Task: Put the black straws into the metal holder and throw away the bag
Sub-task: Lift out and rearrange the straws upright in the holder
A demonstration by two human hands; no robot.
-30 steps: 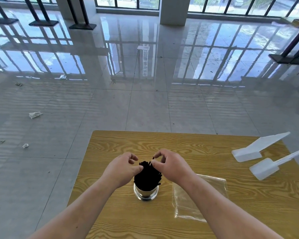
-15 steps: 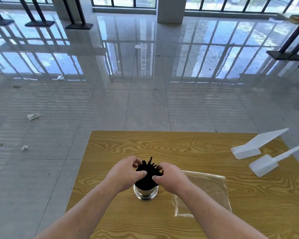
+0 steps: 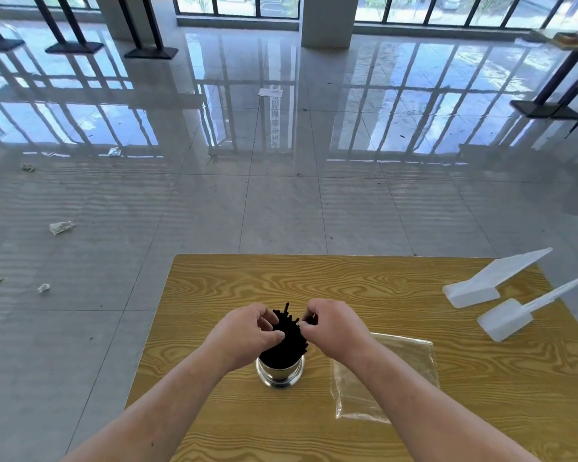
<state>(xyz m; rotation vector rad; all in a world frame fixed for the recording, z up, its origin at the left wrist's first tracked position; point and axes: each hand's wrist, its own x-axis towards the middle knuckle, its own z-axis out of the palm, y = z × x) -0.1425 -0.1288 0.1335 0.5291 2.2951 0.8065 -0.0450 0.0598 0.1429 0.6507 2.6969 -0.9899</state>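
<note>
Your right forearm covered the left edge of the clear, crinkled bag point(image 3: 394, 371), which lay flat on the wood-grain desk point(image 3: 347, 281) beside the shiny metal holder point(image 3: 280, 376). The black straws point(image 3: 286, 343) stood in the holder. Your left hand point(image 3: 244, 335) and right hand point(image 3: 334, 328), fingers curled, gripped the bundle from either side, as half a second before. The right hand sat slightly higher. Fingertips were partly hidden among the straws. One straw still stood proud.

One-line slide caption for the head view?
Left hand and right hand pinch black straws in the metal holder; clear bag lies on table.
</note>
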